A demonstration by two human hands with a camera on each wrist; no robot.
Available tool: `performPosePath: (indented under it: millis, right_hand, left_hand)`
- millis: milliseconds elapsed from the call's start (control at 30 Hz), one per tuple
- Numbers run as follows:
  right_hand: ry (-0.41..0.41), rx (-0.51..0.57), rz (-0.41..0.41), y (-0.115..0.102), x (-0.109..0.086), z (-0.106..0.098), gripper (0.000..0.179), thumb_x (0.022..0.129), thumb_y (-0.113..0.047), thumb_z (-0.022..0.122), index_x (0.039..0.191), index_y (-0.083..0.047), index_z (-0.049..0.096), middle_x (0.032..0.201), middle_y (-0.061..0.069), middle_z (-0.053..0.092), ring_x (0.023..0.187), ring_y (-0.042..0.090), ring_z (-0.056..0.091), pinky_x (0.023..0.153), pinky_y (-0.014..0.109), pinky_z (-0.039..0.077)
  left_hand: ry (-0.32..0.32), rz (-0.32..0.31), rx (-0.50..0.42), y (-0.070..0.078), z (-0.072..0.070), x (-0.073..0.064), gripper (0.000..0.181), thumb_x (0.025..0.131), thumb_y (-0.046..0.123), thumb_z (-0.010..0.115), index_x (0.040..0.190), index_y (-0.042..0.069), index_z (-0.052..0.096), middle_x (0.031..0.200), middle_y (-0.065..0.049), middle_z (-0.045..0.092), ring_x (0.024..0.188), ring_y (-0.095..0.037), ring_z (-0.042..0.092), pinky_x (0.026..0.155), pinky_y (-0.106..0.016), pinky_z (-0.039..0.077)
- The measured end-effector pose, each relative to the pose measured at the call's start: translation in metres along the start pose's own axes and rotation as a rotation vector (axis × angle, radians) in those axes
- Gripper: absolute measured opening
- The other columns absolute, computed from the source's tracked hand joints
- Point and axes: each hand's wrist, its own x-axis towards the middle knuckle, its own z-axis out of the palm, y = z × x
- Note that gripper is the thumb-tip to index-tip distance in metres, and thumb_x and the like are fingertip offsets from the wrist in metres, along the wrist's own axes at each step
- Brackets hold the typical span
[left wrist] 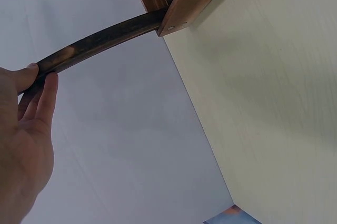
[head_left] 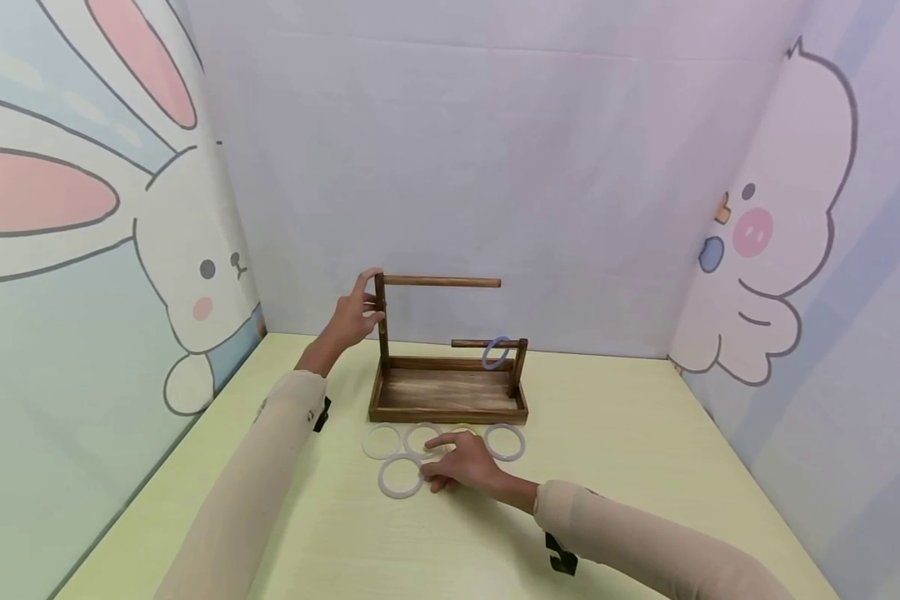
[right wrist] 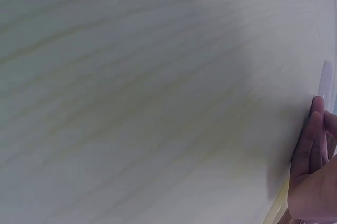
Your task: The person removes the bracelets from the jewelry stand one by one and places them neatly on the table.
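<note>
My left hand [head_left: 354,317] grips the top of the tall post [left wrist: 100,40] of a brown wooden rack [head_left: 450,417], thumb on one side and fingers on the other. On the rack's short right bar hangs a blue ring [head_left: 497,353]. Over the table in front, my right hand [head_left: 465,463] reaches left with thumb and fingers apart. Its fingertips [right wrist: 317,104] are right at the edge of a pale ring [head_left: 401,477]. Behind that ring lie a clear ring [head_left: 382,442] and another pale ring [head_left: 414,428]. A yellowish ring [head_left: 461,428] is mostly hidden behind the right hand.
A pale lavender ring [head_left: 505,442] lies to the right of the hand, near the rack's front edge. The rack's long upper bar [head_left: 442,282] points right. Cloth walls with cartoon animals stand around the pale yellow table [head_left: 600,425].
</note>
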Motion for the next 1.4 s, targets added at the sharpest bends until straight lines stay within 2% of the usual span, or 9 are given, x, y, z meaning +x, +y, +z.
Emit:
performPosePath:
  millis: [267,500,767,967,1067,1200,1300,1400]
  right_hand:
    - [-0.03,0.033,-0.037,0.002,-0.003,-0.001,0.041,0.088,-0.012,0.084,0.125,0.003,0.071,0.074,0.011,0.077,0.06,0.024,0.075,0.053,0.03,0.061]
    - [-0.054,0.055,-0.098,0.004,-0.007,-0.007,0.04,0.091,-0.01,0.081,0.126,0.005,0.07,0.081,0.017,0.078,0.067,0.033,0.077,0.059,0.037,0.064]
    - [0.011,-0.014,-0.176,0.008,-0.008,-0.024,0.034,0.091,-0.011,0.081,0.121,0.004,0.073,0.087,0.015,0.079,0.071,0.032,0.077,0.06,0.039,0.064]
    - [0.067,0.031,-0.173,0.007,-0.006,-0.038,0.034,0.091,-0.01,0.081,0.12,0.007,0.073,0.096,0.017,0.079,0.075,0.033,0.078,0.063,0.041,0.064]
    - [0.089,0.031,-0.189,0.003,-0.007,-0.041,0.032,0.092,-0.006,0.079,0.118,0.01,0.071,0.1,0.022,0.077,0.078,0.038,0.077,0.066,0.048,0.064]
    - [0.124,-0.022,-0.202,0.004,-0.005,-0.048,0.03,0.092,-0.008,0.08,0.116,0.009,0.073,0.099,0.018,0.078,0.077,0.034,0.078,0.066,0.043,0.065]
    - [0.159,-0.068,-0.216,0.008,0.0,-0.054,0.028,0.091,-0.011,0.082,0.113,0.006,0.076,0.096,0.012,0.08,0.076,0.029,0.078,0.064,0.031,0.064]
    - [0.2,-0.099,-0.228,0.008,0.002,-0.059,0.026,0.09,-0.009,0.082,0.111,0.006,0.077,0.095,0.012,0.08,0.076,0.028,0.078,0.065,0.027,0.063]
  left_hand:
    - [-0.001,-0.003,-0.01,-0.001,-0.001,-0.003,0.082,0.099,-0.007,0.065,0.161,0.023,0.021,0.128,-0.031,0.065,0.123,-0.046,0.064,0.096,-0.056,0.057]
    - [0.007,-0.001,-0.018,-0.002,-0.002,-0.004,0.082,0.098,-0.007,0.065,0.161,0.023,0.021,0.127,-0.031,0.065,0.123,-0.046,0.064,0.096,-0.056,0.057]
    - [0.008,0.002,-0.019,-0.002,-0.002,-0.002,0.082,0.098,-0.008,0.066,0.161,0.022,0.022,0.127,-0.032,0.065,0.123,-0.046,0.064,0.096,-0.056,0.057]
    - [-0.008,-0.018,-0.017,-0.001,-0.002,-0.001,0.083,0.099,-0.007,0.065,0.161,0.026,0.02,0.13,-0.031,0.064,0.125,-0.046,0.062,0.097,-0.056,0.056]
    - [-0.011,-0.02,-0.015,0.0,-0.002,-0.001,0.083,0.099,-0.006,0.065,0.161,0.026,0.02,0.13,-0.031,0.063,0.125,-0.046,0.062,0.098,-0.056,0.056]
    - [-0.009,-0.011,-0.014,0.0,-0.001,0.0,0.083,0.099,-0.006,0.065,0.161,0.026,0.02,0.13,-0.031,0.064,0.124,-0.046,0.063,0.097,-0.056,0.056]
    - [-0.009,-0.003,-0.018,0.0,0.0,0.001,0.083,0.099,-0.007,0.065,0.161,0.026,0.021,0.129,-0.031,0.064,0.124,-0.046,0.063,0.096,-0.056,0.057]
    - [-0.012,0.002,-0.026,0.0,0.0,0.001,0.082,0.099,-0.007,0.065,0.161,0.023,0.021,0.129,-0.032,0.064,0.124,-0.046,0.063,0.097,-0.056,0.056]
